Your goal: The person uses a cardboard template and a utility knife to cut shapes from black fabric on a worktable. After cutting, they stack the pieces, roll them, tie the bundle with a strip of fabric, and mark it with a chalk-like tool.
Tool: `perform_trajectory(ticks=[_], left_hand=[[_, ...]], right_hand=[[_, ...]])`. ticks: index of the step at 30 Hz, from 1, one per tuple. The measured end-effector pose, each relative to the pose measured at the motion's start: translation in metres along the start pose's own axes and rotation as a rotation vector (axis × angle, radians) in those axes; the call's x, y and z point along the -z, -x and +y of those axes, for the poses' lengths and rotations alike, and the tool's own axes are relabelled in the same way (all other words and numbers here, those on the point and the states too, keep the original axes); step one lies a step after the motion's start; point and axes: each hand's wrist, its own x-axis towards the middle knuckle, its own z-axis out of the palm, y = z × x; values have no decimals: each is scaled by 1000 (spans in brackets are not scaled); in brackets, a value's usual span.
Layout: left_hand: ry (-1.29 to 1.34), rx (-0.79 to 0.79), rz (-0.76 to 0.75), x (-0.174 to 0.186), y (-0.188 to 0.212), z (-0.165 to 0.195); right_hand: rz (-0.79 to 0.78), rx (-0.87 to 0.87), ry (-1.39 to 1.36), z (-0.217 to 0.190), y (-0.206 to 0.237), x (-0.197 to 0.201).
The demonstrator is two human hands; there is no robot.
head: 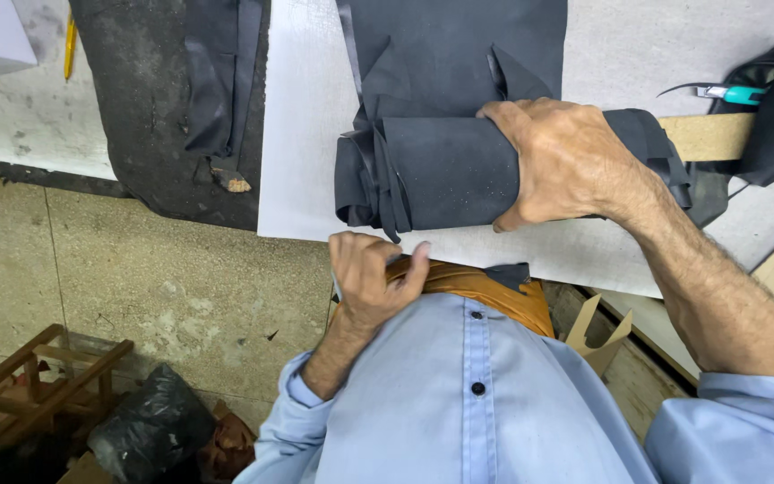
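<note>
A thick roll of black leather-like sheet [445, 170] lies across the white table [302, 134], with its loose end spread toward the far side. My right hand [562, 161] rests over the roll's right half, fingers curled around it. My left hand [369, 273] is at the table's near edge, just below the roll's left end, fingers loosely bent and pinching a tan-brown piece of material [481, 287] that lies against my light blue shirt.
A wooden bar [708, 136] sticks out past the roll's right end. A teal-handled cutter [735, 92] lies on dark material at the right. More black strips [221, 81] lie on a dark mat at left. On the floor below stand a wooden frame [47, 376] and a black bag [150, 426].
</note>
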Motion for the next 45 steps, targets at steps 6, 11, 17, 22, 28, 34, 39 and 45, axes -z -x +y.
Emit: perform_trajectory(ticks=[6,11,17,22,28,34,39,45], left_hand=[[3,76,23,-24,1,-15],[108,-93,-65,-23,-17,-39],[129,-105,10,-37,-55,-31],[250,-57,75,-36,-66,-19],[73,122,-41,-45,-21,-40],[167,330,49,-17,8,-24],[-190,62,59,2,-47,15],[-212,-80,-664,28,-112,30]], right_hand=[[-70,-110,-34,9,2,-1],[-68,-217,-106,25,8,-5],[113,-172,-259,38,22,-11],[93,-206,-258,35,20,-9],[76,-161,-142,12,15,-1],[209,-10,1,-18,17,-1],[248,47,58,-28,24,-5],[272,126,159,-37,34,-15]])
